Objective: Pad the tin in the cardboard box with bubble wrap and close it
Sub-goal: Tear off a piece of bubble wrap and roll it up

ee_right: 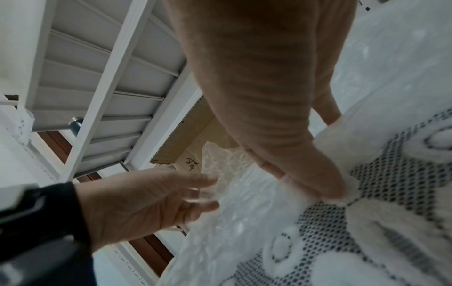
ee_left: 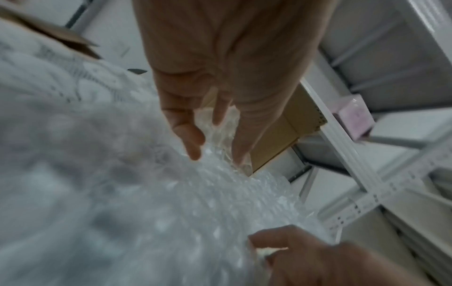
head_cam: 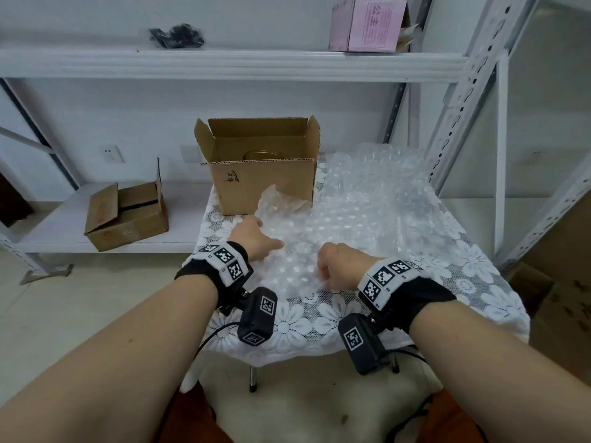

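The tin (head_cam: 260, 154) is seen low inside the box (head_cam: 265, 183), only its gold top showing above the front wall; the box stands with its flaps up at the far left corner of the table (head_cam: 307, 327). The bubble wrap (head_cam: 361, 212) is spread over most of the lace-covered top, from the box's right side to the near edge, with a crumpled corner raised against the box front. That raised part is held by the left hand (head_cam: 252, 236): in the left wrist view a fold of wrap is pinched between the thumb (ee_left: 188, 135) and the curled fingers. The wrap's near edge is gripped by the right hand (head_cam: 340, 265), whose fingers are curled under with the film bunched between them and the thumb; in the right wrist view the fingertips (ee_right: 325, 185) are pressed down at the boundary of wrap and lace. On the low shelf left of the table a second, smaller carton (head_cam: 126, 215) is set, and a pink carton (head_cam: 367, 24) is kept on the upper shelf.
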Demonstrator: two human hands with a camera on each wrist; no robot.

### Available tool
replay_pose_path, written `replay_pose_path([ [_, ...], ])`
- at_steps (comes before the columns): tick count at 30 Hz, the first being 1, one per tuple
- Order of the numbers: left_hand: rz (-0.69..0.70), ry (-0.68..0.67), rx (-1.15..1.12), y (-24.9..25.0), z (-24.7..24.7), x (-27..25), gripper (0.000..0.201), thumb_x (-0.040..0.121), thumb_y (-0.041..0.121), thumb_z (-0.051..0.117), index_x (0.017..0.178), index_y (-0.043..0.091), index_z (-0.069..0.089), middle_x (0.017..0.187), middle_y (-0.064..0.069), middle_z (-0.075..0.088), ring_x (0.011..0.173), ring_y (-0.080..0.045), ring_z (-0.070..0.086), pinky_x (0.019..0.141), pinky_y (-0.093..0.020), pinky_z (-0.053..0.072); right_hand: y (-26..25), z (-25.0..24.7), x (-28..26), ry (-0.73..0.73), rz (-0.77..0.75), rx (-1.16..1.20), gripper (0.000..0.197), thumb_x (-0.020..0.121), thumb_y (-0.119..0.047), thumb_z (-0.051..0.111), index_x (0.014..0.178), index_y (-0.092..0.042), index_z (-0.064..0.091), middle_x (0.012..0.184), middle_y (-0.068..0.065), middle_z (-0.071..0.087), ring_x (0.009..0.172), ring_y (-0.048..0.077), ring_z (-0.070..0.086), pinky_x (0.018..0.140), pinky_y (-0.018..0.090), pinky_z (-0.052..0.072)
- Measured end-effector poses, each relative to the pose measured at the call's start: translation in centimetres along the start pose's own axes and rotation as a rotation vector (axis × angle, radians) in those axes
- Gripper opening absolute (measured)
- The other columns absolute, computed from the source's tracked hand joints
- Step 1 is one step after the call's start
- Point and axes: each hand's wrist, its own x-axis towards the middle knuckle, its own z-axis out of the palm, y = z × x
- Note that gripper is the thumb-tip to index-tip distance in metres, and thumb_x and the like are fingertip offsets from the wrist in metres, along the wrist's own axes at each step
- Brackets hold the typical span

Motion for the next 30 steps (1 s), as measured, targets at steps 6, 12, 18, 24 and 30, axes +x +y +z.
replay_pose_path([
  [6, -0.058, 0.124, -0.384, 0.9, 0.1, 0.8, 0.076, 0.08, 0.009, 0.073, 0.139, 0.003, 0.025, 0.096, -0.01, 0.056, 0.082, -0.024, 0.062, 0.082, -0.041, 0.057, -0.3, 0.2, 0.0, -0.031, -0.005, -0.161, 0.012, 0.086, -0.011, 0.065, 0.097, -0.009, 0.066, 0.12, 0.009, 0.049, 0.109, 0.025, 0.051, 0.085, 0.03, 0.045],
  [12, -0.011, 0.025, -0.521, 0.3, 0.3, 0.8, 0.028, 0.093, -0.001, 0.052, 0.12, 0.002, 0.06, 0.1, -0.005, 0.064, 0.064, -0.012, 0.05, 0.075, -0.031, 0.053, 0.3, -0.2, -0.5, -0.013, 0.102, -0.282, 0.03, 0.09, 0.0, 0.049, 0.119, -0.003, 0.056, 0.122, 0.012, 0.053, 0.112, 0.028, 0.052, 0.092, 0.035, 0.047],
  [18, -0.212, -0.112, -0.978, -1.1, -0.2, 0.1, 0.019, 0.095, -0.007, 0.043, 0.096, 0.005, 0.058, 0.093, -0.013, 0.063, 0.083, -0.024, 0.062, 0.084, -0.036, 0.053, 0.6, -1.6, -1.0, 0.212, 0.225, -0.324, 0.028, 0.09, 0.002, 0.043, 0.111, -0.008, 0.059, 0.104, 0.007, 0.066, 0.092, 0.024, 0.064, 0.067, 0.029, 0.042],
  [24, -0.352, -0.2, -1.413, -2.2, 0.5, -1.4, 0.041, 0.097, -0.008, 0.034, 0.136, 0.007, 0.039, 0.129, -0.026, 0.054, 0.121, -0.037, 0.054, 0.106, -0.047, 0.04, 0.9, -1.4, 0.1, 0.676, 0.19, -0.186, 0.032, 0.075, 0.006, 0.043, 0.103, -0.004, 0.055, 0.107, 0.013, 0.048, 0.097, 0.03, 0.045, 0.077, 0.035, 0.04],
  [30, -0.466, -0.379, -1.446, -2.3, 2.9, -1.7, 0.047, 0.097, 0.009, 0.045, 0.141, -0.002, 0.036, 0.127, -0.016, 0.058, 0.105, -0.024, 0.066, 0.086, -0.035, 0.055, -1.5, 0.4, 0.7, 0.258, -0.156, 0.049, 0.059, 0.086, -0.034, 0.061, 0.139, -0.021, 0.039, 0.146, 0.002, 0.031, 0.133, 0.019, 0.029, 0.111, 0.035, 0.031],
])
